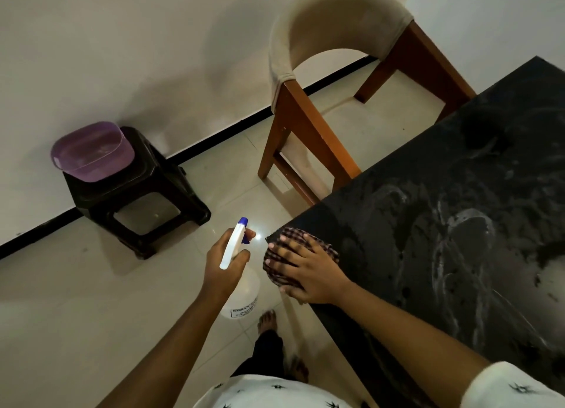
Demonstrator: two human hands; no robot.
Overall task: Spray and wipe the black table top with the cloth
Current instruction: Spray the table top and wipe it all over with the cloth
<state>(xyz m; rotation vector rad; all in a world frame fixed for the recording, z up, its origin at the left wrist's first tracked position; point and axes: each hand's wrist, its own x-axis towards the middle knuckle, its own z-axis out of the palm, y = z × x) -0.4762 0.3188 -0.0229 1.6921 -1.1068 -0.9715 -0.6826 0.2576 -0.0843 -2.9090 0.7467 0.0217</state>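
The black table top (458,193), marked with pale smeared streaks, bore a checked cloth (290,235) at its near corner. The tiled floor (91,316) carried a dark stool (137,193), topped by a purple basin (91,153), and a wooden-legged chair (305,126) beside the table.

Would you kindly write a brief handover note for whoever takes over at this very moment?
Left grip holds the spray bottle over the floor, beside the table corner.
Right grip presses flat on the checked cloth at the near corner of the black table top.
Done: whitish smeared streaks cover much of the top.
Left: probably wiping those streaks away.
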